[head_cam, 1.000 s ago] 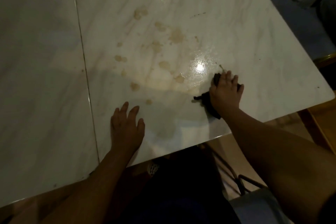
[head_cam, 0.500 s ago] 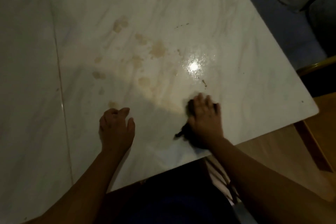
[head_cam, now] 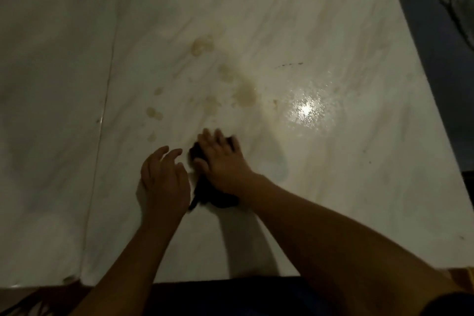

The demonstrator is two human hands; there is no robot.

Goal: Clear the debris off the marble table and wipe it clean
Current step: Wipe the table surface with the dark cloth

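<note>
Right hand [head_cam: 223, 161]: fingers [head_cam: 217, 139] flat and spread, pressing a dark cloth [head_cam: 215, 197] onto the marble bench [head_cam: 346, 187], not curled round it; slight motion blur. Left hand [head_cam: 164, 182]: palm down just beside the cloth, fingers [head_cam: 168, 155] loosely bent, holding nothing. Cloth is bunched under the right palm and wrist, near the front edge. Tan stains [head_cam: 245, 95] just beyond the hands, a row of dark specks [head_cam: 289, 65] further right. A seam [head_cam: 104, 110] runs down the slab on the left.
</note>
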